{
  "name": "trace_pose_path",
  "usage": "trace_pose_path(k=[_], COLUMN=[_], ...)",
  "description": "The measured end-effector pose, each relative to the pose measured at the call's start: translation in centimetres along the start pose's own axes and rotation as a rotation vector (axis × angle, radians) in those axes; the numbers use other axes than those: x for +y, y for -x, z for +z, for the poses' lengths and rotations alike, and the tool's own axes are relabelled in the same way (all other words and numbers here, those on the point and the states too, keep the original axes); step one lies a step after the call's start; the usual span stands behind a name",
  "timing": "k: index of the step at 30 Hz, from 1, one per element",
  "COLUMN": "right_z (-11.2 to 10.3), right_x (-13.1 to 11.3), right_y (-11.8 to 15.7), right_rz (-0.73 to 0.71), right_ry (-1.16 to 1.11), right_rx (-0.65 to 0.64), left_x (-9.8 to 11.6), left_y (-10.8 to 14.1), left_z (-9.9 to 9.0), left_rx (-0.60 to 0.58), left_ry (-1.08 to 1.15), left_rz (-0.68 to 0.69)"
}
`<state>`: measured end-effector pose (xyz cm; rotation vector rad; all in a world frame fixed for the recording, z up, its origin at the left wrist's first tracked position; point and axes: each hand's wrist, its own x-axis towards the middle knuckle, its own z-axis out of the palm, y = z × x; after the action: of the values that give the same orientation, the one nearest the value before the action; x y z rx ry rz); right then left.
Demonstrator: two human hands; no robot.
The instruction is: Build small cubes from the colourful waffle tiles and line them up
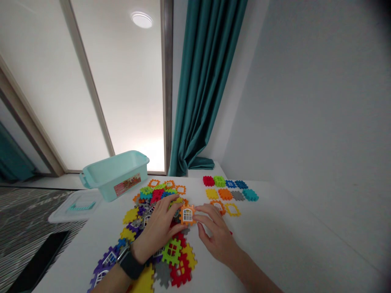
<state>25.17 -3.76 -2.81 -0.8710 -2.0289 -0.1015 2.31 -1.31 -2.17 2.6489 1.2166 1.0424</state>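
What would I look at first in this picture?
First, the heap of bright plastic interlocking tiles on the white table. Next, the orange window tile between the left hand and the right hand. Behind them sits a mint-green plastic bin.

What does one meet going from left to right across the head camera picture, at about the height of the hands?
black flat slab, clear plastic lid, left hand, orange window tile, right hand, teal tile
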Motion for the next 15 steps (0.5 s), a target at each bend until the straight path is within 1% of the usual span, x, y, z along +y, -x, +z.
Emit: trace_pose_path(k=[8,15], right_z=[0.28,0.2], right_x=[0.18,0.24], right_y=[0.04,-0.03], right_rz=[-0.022,-0.054], right_ry=[0.0,0.016], right_rx=[0.008,-0.005], left_x=[-0.32,-0.21], left_y=[0.05,0.06], left_z=[0.14,0.0], left_rx=[0.008,-0.01], left_ry=[0.058,0.102], left_rz=[0.003,0.005])
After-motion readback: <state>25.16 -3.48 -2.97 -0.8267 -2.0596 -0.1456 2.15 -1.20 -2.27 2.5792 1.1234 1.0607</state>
